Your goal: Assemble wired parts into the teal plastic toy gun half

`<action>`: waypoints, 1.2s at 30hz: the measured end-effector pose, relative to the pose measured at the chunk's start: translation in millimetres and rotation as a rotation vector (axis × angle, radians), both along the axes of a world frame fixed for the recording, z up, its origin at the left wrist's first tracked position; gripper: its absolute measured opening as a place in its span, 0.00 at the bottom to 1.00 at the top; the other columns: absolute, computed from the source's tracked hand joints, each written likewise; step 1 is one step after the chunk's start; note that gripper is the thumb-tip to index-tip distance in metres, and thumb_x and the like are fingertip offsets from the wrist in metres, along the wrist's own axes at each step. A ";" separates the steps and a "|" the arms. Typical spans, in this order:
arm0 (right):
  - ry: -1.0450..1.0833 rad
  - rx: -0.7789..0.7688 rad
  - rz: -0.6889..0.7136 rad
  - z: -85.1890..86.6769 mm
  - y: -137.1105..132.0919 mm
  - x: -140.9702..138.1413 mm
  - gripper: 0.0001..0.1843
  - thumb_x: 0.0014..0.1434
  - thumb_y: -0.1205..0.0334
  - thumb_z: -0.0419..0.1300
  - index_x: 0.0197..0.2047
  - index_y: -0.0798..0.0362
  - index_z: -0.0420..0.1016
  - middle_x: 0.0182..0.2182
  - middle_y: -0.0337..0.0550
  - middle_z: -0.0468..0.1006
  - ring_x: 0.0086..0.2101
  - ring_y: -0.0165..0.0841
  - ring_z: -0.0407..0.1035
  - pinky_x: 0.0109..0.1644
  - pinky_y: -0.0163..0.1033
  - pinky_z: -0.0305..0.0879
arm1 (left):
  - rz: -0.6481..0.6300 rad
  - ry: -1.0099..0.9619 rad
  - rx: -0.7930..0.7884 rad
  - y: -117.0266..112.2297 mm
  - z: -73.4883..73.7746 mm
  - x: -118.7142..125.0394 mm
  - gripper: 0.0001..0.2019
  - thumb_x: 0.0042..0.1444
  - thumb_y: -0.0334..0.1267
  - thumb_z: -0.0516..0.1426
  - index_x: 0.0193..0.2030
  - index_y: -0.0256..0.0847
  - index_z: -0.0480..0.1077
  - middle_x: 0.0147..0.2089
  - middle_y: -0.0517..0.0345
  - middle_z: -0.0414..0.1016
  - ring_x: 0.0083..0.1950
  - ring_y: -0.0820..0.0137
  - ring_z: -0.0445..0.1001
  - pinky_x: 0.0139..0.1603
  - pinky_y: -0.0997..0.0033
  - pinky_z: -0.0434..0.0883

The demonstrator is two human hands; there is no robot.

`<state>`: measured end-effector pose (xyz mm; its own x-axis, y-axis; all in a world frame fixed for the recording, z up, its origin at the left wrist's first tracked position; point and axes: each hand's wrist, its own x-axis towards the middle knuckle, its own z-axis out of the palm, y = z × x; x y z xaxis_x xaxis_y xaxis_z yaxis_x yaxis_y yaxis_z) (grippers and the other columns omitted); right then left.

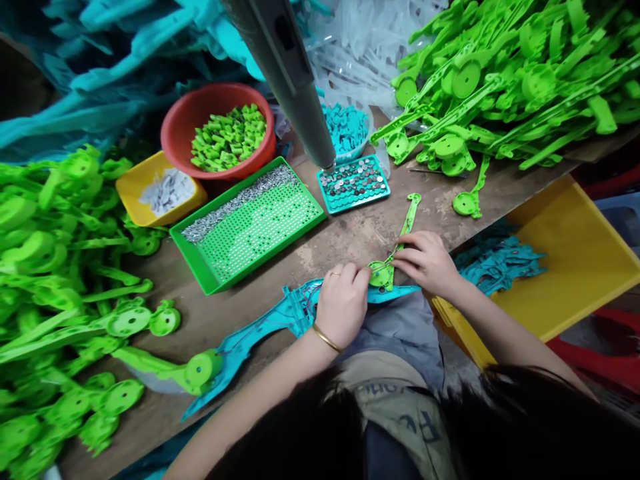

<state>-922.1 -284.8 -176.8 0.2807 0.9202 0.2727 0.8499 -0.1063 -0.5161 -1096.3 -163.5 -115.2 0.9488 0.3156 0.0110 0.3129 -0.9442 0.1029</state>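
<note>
Item: one green part (382, 275), its round end at the near edge of the desk (345, 243), over the blue shell (260, 325), its slim arm pointing away from me.

My left hand (343, 303): ring on a finger, gold-coloured bangle (326, 339) at the wrist; fingers bent over the blue shell, tips at the green part's round end. Whether it grips or only presses, I cannot tell; the thumb is hidden.

My right hand (429, 262): fingertips drawn narrow on the green part, where the arm meets the round end.

Blue shell: long, thin wires inside, slanting to lower left beneath my left hand.

Beyond the green part: one small teal tray (359, 203) of round discs; one green tray (270, 250), perforated floor, small metal pieces banked along the far side.

Above the teal tray: one grey tool (295, 87), tip downward.

Farther: one red bowl (173, 130) of small green pieces; one yellow container (131, 179) of pale pieces; small blue pieces (346, 127) in a bowl.

Right: one loose green piece (469, 200); a green heap (520, 87); one yellow bin (585, 253) with blue pieces inside.

Left: a second heap (55, 267), green.
</note>
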 end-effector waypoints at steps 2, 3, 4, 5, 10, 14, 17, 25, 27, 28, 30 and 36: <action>-0.034 -0.036 -0.006 3.1 1.5 -2.0 0.10 0.62 0.54 0.57 0.37 0.49 0.77 0.45 0.42 0.76 0.47 0.35 0.65 0.52 0.43 0.57 | 0.001 0.020 0.034 4.0 -0.7 -3.2 0.09 0.61 0.31 0.52 0.43 0.38 0.73 0.36 0.52 0.72 0.38 0.62 0.65 0.40 0.63 0.65; -0.050 -0.056 -0.012 5.0 2.4 -3.2 0.11 0.62 0.54 0.57 0.37 0.50 0.76 0.45 0.42 0.76 0.47 0.35 0.65 0.51 0.43 0.56 | -0.002 0.029 0.047 5.7 -0.4 -5.3 0.10 0.61 0.31 0.52 0.43 0.38 0.74 0.36 0.51 0.72 0.38 0.62 0.65 0.39 0.62 0.65; -0.065 -0.077 -0.020 6.8 3.3 -4.5 0.11 0.62 0.54 0.57 0.36 0.50 0.76 0.45 0.42 0.76 0.47 0.36 0.65 0.51 0.43 0.56 | -0.010 0.036 0.060 7.1 0.4 -7.8 0.11 0.61 0.30 0.52 0.45 0.38 0.74 0.35 0.51 0.71 0.37 0.61 0.65 0.39 0.62 0.65; -0.077 -0.098 -0.030 8.6 4.3 -5.8 0.10 0.62 0.54 0.57 0.36 0.50 0.75 0.45 0.41 0.75 0.47 0.36 0.65 0.51 0.43 0.56 | -0.023 0.042 0.073 8.1 1.5 -10.8 0.12 0.61 0.30 0.51 0.46 0.38 0.74 0.35 0.50 0.71 0.37 0.61 0.64 0.38 0.62 0.64; -0.074 -0.209 -0.087 16.3 10.3 -11.7 0.07 0.58 0.56 0.61 0.34 0.51 0.73 0.46 0.42 0.74 0.47 0.39 0.63 0.50 0.44 0.55 | -0.110 0.034 0.146 7.1 7.4 -27.8 0.16 0.61 0.27 0.49 0.51 0.34 0.73 0.39 0.46 0.72 0.36 0.61 0.63 0.37 0.62 0.62; -0.066 -0.241 -0.127 24.8 13.8 -17.7 0.07 0.58 0.59 0.61 0.39 0.53 0.73 0.46 0.45 0.74 0.47 0.40 0.62 0.50 0.45 0.55 | -0.132 0.063 0.182 2.2 6.6 -28.4 0.15 0.61 0.28 0.49 0.50 0.31 0.73 0.38 0.46 0.71 0.37 0.61 0.63 0.37 0.62 0.62; -0.098 -0.135 0.001 32.2 14.2 -25.7 0.07 0.60 0.62 0.57 0.41 0.50 0.74 0.50 0.44 0.73 0.50 0.40 0.59 0.55 0.48 0.53 | -0.098 0.117 0.164 0.5 6.6 -22.0 0.13 0.61 0.30 0.50 0.47 0.34 0.73 0.37 0.47 0.70 0.37 0.60 0.64 0.38 0.61 0.63; -0.146 -0.140 0.133 34.2 15.5 -43.5 0.11 0.64 0.56 0.54 0.42 0.47 0.77 0.54 0.42 0.72 0.54 0.41 0.58 0.63 0.54 0.46 | -0.076 0.219 -0.044 21.4 21.3 -25.9 0.13 0.61 0.30 0.50 0.49 0.37 0.73 0.40 0.49 0.71 0.41 0.60 0.66 0.42 0.61 0.66; -0.179 -0.154 0.139 36.1 16.9 -44.1 0.11 0.64 0.57 0.53 0.41 0.48 0.77 0.55 0.43 0.71 0.54 0.42 0.59 0.63 0.56 0.45 | -0.077 0.200 -0.043 29.4 23.2 -31.1 0.14 0.61 0.29 0.49 0.49 0.38 0.73 0.40 0.48 0.71 0.41 0.60 0.66 0.42 0.61 0.67; -0.188 -0.163 0.145 37.8 17.8 -44.4 0.11 0.64 0.57 0.53 0.40 0.49 0.76 0.55 0.43 0.71 0.54 0.42 0.59 0.63 0.56 0.45 | -0.084 0.195 -0.041 32.9 23.3 -33.1 0.15 0.61 0.28 0.49 0.49 0.38 0.73 0.40 0.48 0.71 0.41 0.61 0.66 0.42 0.61 0.67; -0.186 -0.170 0.157 41.7 20.4 -45.9 0.12 0.64 0.57 0.53 0.40 0.50 0.76 0.54 0.44 0.72 0.53 0.42 0.60 0.63 0.56 0.45 | -0.110 0.200 -0.056 38.6 22.5 -35.1 0.15 0.62 0.28 0.48 0.48 0.39 0.74 0.40 0.48 0.71 0.41 0.61 0.66 0.42 0.61 0.67; -0.090 -0.142 0.219 42.5 32.4 -59.4 0.11 0.65 0.61 0.51 0.43 0.51 0.75 0.53 0.43 0.73 0.52 0.38 0.62 0.64 0.53 0.47 | -0.147 0.217 -0.234 51.4 19.2 -30.6 0.17 0.61 0.26 0.46 0.46 0.39 0.75 0.40 0.49 0.70 0.41 0.63 0.65 0.43 0.63 0.67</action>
<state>-981.5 -252.4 -134.4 0.0518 0.9870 0.1519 0.9022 0.0190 -0.4309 -1126.9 -112.1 -96.0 0.9566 0.1460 -0.2522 0.2140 -0.9393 0.2681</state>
